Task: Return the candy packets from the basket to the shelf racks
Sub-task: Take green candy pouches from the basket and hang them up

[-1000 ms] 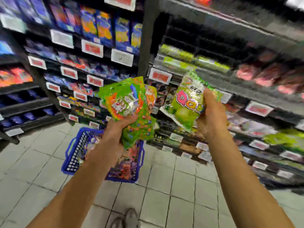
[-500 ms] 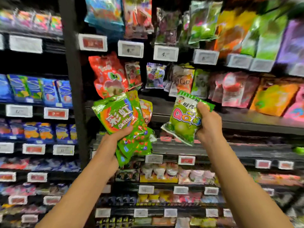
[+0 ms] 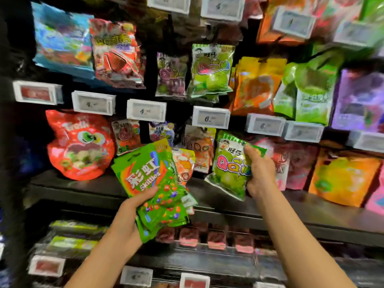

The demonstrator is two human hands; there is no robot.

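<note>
Green everywhere here lol. Left hand [image 3: 126, 221] is gripping a fanned stack of candy packets [image 3: 153, 183], thumb laid across the front of the top green Skittles pack, the other fingers hidden behind the stack, and an orange packet [image 3: 184, 163] pokes out on the right side of it. Right hand [image 3: 259, 173] has its fingers curled round the right edge of a green QQ packet [image 3: 230, 169], thumb up near the top corner, so the pack sticks out to the left of the hand. Both are held up in front of the shelf rack [image 3: 228, 194], near the row with a red Trolli bag [image 3: 80, 144] on the left. Matching green QQ packets [image 3: 212, 69] hang one row higher, above a price tag [image 3: 211, 117]. Far right is blurry.
</note>
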